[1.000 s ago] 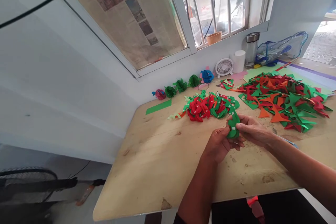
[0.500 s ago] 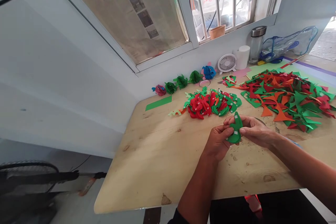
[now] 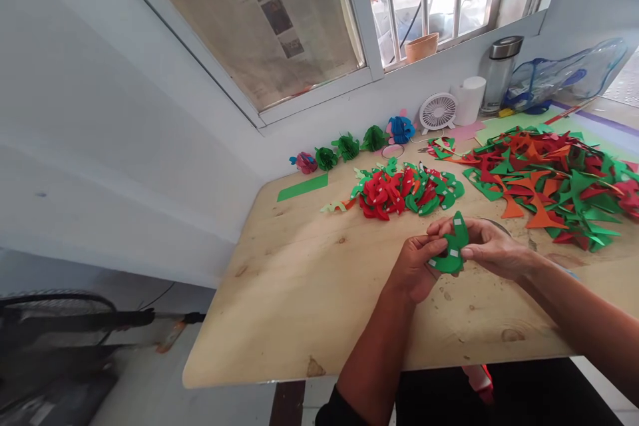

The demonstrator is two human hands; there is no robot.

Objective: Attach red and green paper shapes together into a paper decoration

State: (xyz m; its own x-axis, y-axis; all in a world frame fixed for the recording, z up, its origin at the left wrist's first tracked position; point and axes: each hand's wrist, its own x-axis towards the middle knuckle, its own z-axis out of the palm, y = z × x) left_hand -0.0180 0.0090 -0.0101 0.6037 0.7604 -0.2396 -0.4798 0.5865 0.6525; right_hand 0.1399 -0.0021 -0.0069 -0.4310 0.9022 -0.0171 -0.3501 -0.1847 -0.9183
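Between my two hands is a green paper cutout (image 3: 455, 239), curved in outline, with small white squares on its face. My left hand (image 3: 418, 263) pinches its left side between thumb and fingers. On the other side my right hand (image 3: 486, 249) grips the edge, thumb in front and fingers behind. The cutout is held above the table's front half. Just beyond my hands lies a heap of red and green paper cutouts (image 3: 384, 193), many bearing the same white squares.
A large pile of red, orange and green paper scraps (image 3: 539, 180) covers the table's right side. Along the wall stand folded paper figures (image 3: 347, 145), a white fan (image 3: 438, 112), a white cylinder (image 3: 470, 100) and a glass bottle (image 3: 499, 76). A green paper strip (image 3: 302, 188) lies left.
The view has shifted slightly. Both hands still hold the green cutout, which is turned a little so more white squares show.
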